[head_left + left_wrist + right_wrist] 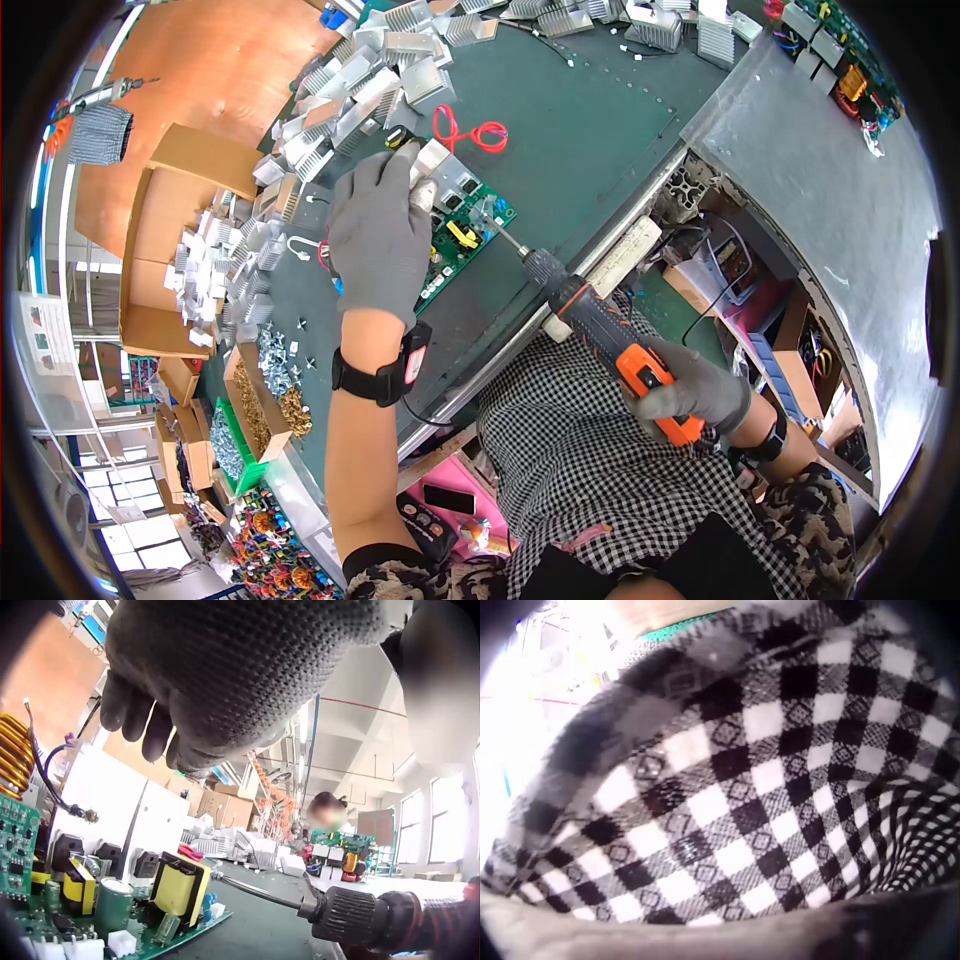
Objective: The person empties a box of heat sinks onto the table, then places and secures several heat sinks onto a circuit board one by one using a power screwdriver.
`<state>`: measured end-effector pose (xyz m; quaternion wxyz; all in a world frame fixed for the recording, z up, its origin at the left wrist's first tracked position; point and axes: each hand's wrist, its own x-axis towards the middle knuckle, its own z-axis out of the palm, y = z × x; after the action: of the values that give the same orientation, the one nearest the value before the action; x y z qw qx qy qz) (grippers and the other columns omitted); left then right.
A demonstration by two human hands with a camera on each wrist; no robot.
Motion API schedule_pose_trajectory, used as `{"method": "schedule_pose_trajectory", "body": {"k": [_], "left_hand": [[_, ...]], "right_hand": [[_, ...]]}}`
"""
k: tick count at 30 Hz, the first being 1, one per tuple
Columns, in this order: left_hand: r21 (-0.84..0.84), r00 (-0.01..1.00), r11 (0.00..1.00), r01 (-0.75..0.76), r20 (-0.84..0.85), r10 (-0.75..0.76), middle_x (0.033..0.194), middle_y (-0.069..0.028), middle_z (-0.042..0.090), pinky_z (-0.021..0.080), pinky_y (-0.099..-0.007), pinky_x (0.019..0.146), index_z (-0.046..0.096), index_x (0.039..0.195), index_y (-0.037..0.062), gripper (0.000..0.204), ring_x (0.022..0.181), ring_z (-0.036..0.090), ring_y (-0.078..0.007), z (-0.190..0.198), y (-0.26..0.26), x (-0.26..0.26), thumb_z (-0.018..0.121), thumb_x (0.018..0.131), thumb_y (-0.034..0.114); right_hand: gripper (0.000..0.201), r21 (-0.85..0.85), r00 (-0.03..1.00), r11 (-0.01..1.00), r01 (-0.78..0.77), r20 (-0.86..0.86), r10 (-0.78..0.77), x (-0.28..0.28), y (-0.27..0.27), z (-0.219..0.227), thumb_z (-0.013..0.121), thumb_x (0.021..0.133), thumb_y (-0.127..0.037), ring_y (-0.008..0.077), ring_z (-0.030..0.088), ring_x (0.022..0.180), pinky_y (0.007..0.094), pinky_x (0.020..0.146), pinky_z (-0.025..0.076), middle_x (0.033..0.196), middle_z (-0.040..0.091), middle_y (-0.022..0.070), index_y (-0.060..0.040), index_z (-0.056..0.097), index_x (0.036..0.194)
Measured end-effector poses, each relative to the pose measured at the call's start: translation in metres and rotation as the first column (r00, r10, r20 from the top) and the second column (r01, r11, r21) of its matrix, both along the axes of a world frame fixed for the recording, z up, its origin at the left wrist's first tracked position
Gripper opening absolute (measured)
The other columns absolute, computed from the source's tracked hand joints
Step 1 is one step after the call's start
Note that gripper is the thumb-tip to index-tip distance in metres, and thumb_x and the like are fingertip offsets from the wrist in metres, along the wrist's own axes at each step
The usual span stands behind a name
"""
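My gloved left hand point(380, 235) is over the left side of a green circuit board point(462, 262), its fingertips close to the silver heat sink point(447, 172) along the board's far edge. In the left wrist view its fingers point(155, 735) hang loosely above the pale heat sink plates point(105, 780), nothing visible between them. My gloved right hand point(695, 385) grips a black and orange electric screwdriver point(600, 330) by its rear end. The bit point(259, 891) points at the board and overlaps its near right corner, beside a yellow transformer point(178, 889). The apron hides the right wrist view.
Piled heat sinks point(375, 85) line the back and left of the green bench, some in a cardboard box point(150, 270). A red cable point(470, 132) lies behind the board. Loose screws point(280, 365) and small bins stand at left. Another populated board point(850, 75) sits far right.
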<state>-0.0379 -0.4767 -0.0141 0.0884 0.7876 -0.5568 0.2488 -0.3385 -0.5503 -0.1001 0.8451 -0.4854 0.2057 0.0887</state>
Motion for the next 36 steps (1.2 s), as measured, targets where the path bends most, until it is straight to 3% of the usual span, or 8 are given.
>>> {"method": "schedule_pose_trajectory", "body": {"k": [1,3,7,12,14,19,26,36], "left_hand": [[0.003,1.0,1.0,0.003,0.0,-0.003,0.108,-0.0084,0.059,0.044,-0.0398,0.086,0.06,0.115,0.0121,0.038,0.099,0.055,-0.0293,-0.004,-0.004,0.004,0.063,0.078,0.01],[0.075,0.999,0.997,-0.024,0.036,0.021,0.108,-0.0078,0.059,0.045,-0.0399,0.085,0.06,0.114,0.0106,0.037,0.099,0.055,-0.029,-0.012,-0.011,0.01,0.065,0.077,0.011],[0.073,0.998,0.997,-0.002,-0.062,0.006,0.103,-0.0081,0.059,0.045,-0.0409,0.084,0.06,0.113,0.008,0.038,0.097,0.055,-0.0284,-0.016,-0.013,0.015,0.067,0.075,0.011],[0.188,0.994,0.979,-0.074,-0.067,0.088,0.107,-0.008,0.057,0.044,-0.0405,0.088,0.057,0.116,0.0099,0.043,0.101,0.053,-0.0301,-0.01,-0.017,0.011,0.07,0.076,0.015],[0.224,0.992,0.969,-0.104,-0.049,0.117,0.108,-0.0084,0.056,0.043,-0.0406,0.088,0.056,0.115,0.0091,0.045,0.101,0.052,-0.0304,-0.008,-0.02,0.007,0.073,0.073,0.016],[0.418,0.969,0.874,-0.247,0.118,0.217,0.103,-0.0102,0.054,0.044,-0.0388,0.087,0.051,0.105,0.0086,0.046,0.102,0.053,-0.0279,-0.001,-0.034,-0.003,0.078,0.069,0.019],[0.443,0.915,0.813,-0.378,0.314,0.255,0.104,-0.006,0.057,0.046,-0.0334,0.085,0.053,0.105,0.0089,0.048,0.1,0.056,-0.0215,-0.002,-0.044,-0.009,0.076,0.072,0.036],[0.41,0.908,0.831,-0.374,0.345,0.239,0.103,-0.0058,0.057,0.047,-0.033,0.084,0.054,0.105,0.0089,0.049,0.099,0.057,-0.0212,-0.005,-0.044,-0.01,0.077,0.071,0.035]], "right_hand": [[0.078,0.003,1.0,1.0,0.003,0.0,-0.003,0.004,0.0,0.0,0.079,0.067,-0.046,0.0111,0.057,0.059,0.0254,0.053,0.051,0.074,0.057,0.0021,0.001,0.045,0.12],[0.052,0.104,0.999,0.994,0.037,-0.008,-0.037,0.01,-0.001,-0.001,0.078,0.068,-0.037,0.0147,0.059,0.055,0.0279,0.05,0.052,0.068,0.059,0.0054,-0.0022,0.05,0.094],[0.066,0.153,1.0,0.988,0.003,0.017,-0.005,0.02,-0.004,0.003,0.076,0.071,-0.042,0.0132,0.059,0.055,0.0265,0.049,0.052,0.07,0.057,0.0045,0.0002,0.046,0.112],[0.052,0.253,1.0,0.967,0.006,0.022,-0.012,0.028,-0.006,0.008,0.074,0.073,-0.037,0.0137,0.059,0.053,0.0263,0.047,0.05,0.068,0.057,0.0055,-0.0027,0.047,0.1],[0.05,0.399,0.999,0.917,-0.011,0.048,-0.009,0.027,-0.003,0.001,0.074,0.073,-0.036,0.0141,0.058,0.052,0.0266,0.047,0.05,0.067,0.057,0.0058,-0.003,0.047,0.099],[0.051,0.343,1.0,0.939,-0.013,0.025,0.005,0.028,-0.004,0.003,0.074,0.072,-0.037,0.0136,0.058,0.052,0.0264,0.046,0.05,0.067,0.057,0.0059,-0.0025,0.046,0.099],[0.057,0.316,0.999,0.949,-0.006,0.041,-0.007,0.029,-0.004,0.006,0.074,0.072,-0.043,0.0127,0.059,0.054,0.0255,0.048,0.052,0.07,0.056,0.0057,-0.0019,0.047,0.101],[0.063,0.293,0.999,0.956,-0.004,0.035,-0.006,0.03,-0.003,0.007,0.074,0.071,-0.047,0.0115,0.059,0.057,0.0252,0.05,0.053,0.074,0.056,0.0045,-0.0012,0.048,0.105]]}}
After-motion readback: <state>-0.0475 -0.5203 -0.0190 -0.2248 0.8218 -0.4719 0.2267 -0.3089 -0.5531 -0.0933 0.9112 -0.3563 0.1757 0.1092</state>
